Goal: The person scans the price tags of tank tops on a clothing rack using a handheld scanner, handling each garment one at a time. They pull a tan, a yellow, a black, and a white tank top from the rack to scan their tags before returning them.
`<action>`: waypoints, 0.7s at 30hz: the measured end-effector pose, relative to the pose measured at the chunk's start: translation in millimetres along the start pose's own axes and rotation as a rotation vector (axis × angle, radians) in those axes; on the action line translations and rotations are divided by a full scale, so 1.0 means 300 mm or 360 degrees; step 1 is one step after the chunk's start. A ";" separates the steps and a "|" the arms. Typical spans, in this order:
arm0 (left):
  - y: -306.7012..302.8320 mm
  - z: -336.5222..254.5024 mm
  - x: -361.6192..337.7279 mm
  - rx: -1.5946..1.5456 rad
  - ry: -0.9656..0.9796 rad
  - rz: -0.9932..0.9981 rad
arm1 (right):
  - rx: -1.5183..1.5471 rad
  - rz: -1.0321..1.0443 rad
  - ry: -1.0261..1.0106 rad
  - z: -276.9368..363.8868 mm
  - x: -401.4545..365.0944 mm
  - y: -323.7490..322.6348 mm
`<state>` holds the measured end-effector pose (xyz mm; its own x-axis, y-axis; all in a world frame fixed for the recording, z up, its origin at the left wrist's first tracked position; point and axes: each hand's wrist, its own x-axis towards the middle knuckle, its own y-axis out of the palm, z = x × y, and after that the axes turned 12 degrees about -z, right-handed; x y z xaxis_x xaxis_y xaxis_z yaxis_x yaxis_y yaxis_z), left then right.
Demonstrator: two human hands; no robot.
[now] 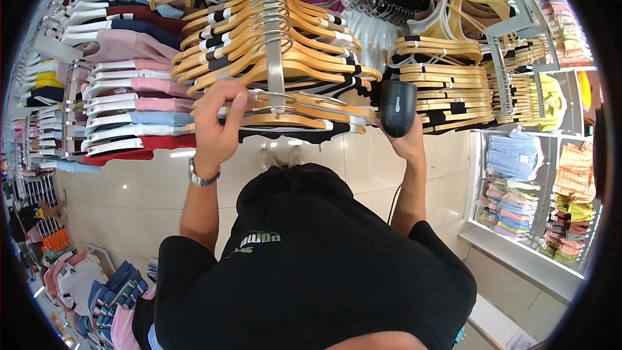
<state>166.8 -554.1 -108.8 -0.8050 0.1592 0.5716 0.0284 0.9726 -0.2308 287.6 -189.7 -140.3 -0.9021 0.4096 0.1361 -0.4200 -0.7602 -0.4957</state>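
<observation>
My left hand (220, 120), with a metal watch (203, 176) at the wrist, has its fingers closed over one end of a wooden hanger (291, 118) near the front of a rail. My right hand (407, 141) is wrapped round a black barcode scanner (398, 107), whose cable hangs down by the forearm. The scanner covers the right ends of some hangers. Black clothing hangs from the front hangers, mostly hidden beneath them. Behind my left hand, more wooden hangers (253, 45) are lined up along the metal display bar (275, 71).
White hangers with pink, blue and red garments (155, 104) fill the left rail. To the right are stacked wooden hangers (453, 91) and metal rack arms (518, 29). Shelves (528, 243) hold folded clothes at far right. More clothing (120, 298) lies at lower left. Tiled floor (142, 201) is underfoot.
</observation>
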 end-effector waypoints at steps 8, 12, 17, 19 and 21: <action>0.073 -0.069 -0.131 0.0264 -0.0181 0.0008 | 0.0046 0.0020 0.0051 -0.024 -0.019 -0.031; 0.103 -0.092 -0.128 0.0514 -0.0087 -0.0083 | 0.0035 0.0043 0.0070 -0.067 -0.014 -0.037; 0.152 -0.101 -0.148 0.0458 -0.0229 -0.0128 | 0.0049 0.0106 0.0055 -0.102 -0.007 -0.045; 0.169 -0.094 -0.153 0.0524 -0.0077 -0.0283 | 0.0079 0.0142 0.0041 -0.132 -0.010 -0.052; 0.169 -0.107 -0.159 0.0591 -0.0017 -0.0254 | 0.0066 0.0187 0.0117 -0.133 -0.003 -0.054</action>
<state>225.7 -507.0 -122.5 -0.7881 0.0073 0.6155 -0.3121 0.8572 -0.4097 299.2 -157.5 -166.7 -0.9362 0.3511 0.0152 -0.3169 -0.8247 -0.4685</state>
